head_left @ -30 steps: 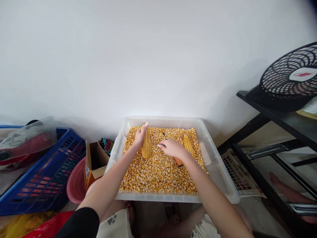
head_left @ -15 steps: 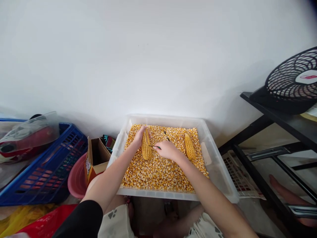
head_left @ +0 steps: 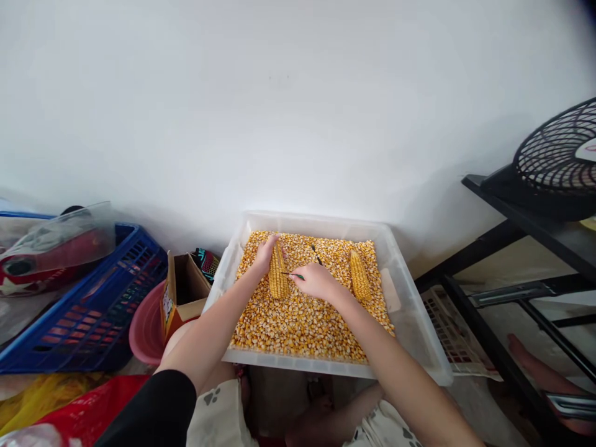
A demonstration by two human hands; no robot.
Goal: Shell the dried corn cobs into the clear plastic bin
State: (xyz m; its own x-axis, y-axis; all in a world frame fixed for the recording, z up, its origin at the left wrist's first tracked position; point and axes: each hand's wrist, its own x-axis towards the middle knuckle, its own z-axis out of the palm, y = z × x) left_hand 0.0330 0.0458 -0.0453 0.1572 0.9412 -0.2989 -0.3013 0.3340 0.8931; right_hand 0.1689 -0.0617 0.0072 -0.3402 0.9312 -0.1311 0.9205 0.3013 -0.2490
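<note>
A clear plastic tub full of loose yellow corn kernels sits in front of me. My left hand grips a corn cob standing tilted on the kernels. My right hand holds a thin dark tool whose tip touches the cob's side. A second corn cob lies on the kernels to the right. A small dark object lies near the tub's far side.
A blue crate, a pink basin and an open cardboard box stand at the left. A black frame with a fan is at the right. A white wall is behind the tub.
My right hand moved left from beside the second cob to the held cob, bringing the tool's tip against it. The view drifted slightly left.
</note>
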